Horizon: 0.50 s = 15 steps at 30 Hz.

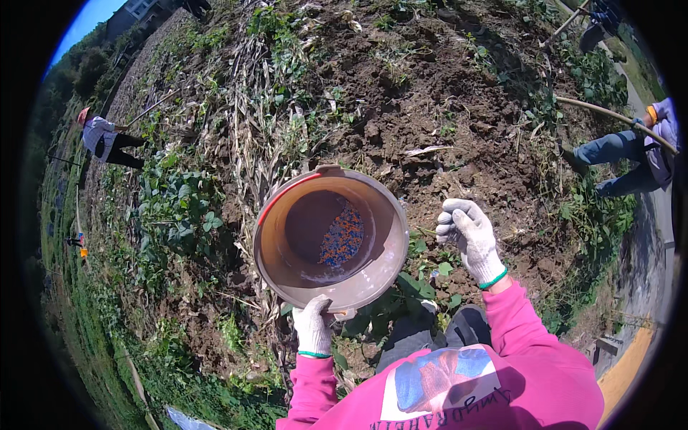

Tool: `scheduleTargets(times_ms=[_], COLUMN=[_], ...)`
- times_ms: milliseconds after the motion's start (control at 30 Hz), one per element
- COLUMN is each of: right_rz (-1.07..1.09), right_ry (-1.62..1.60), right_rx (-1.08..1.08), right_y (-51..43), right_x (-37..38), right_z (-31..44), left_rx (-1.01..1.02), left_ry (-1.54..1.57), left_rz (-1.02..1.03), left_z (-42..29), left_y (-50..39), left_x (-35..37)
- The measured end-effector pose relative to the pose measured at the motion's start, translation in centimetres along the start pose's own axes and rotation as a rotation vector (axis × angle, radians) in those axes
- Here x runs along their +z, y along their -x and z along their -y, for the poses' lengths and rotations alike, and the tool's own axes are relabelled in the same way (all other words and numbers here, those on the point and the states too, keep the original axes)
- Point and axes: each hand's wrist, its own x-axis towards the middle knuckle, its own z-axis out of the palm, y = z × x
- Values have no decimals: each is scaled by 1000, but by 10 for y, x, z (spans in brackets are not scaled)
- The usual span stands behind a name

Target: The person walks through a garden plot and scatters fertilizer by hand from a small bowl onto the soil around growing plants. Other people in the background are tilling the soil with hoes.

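Note:
My left hand (313,325), in a white knit glove with a green cuff edge, grips the near rim of a round plastic bucket (376,279). The bucket tilts so that its inside faces me. Blue and orange granules (344,236) lie on one side of its bottom. To the right of the bucket, my right hand (467,234) is raised over the soil in a matching glove, its fingers curled in. Whether it holds any granules cannot be told. Part of the bucket's rim is red.
Clumpy brown soil (408,107) lies ahead, with dry stalks (258,123) and green leafy plants (183,204) on the left. A person (107,137) with a long-handled tool stands at the left; another person (639,150) holds a pole at the right. A paved path (658,215) runs beyond.

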Motion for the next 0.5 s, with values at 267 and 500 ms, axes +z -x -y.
scheduleTargets(times_ms=[267,500], right_rz=[47,181], right_ry=[1721,1845], right_rx=[-211,-19], right_y=[-62,-14], right_x=[-10,-33], right_z=[-21,-72], left_rx=[91,49], left_ry=[-196,-226], left_rz=[411,468], left_z=[25,56], left_y=[32,71], left_x=[121,147])
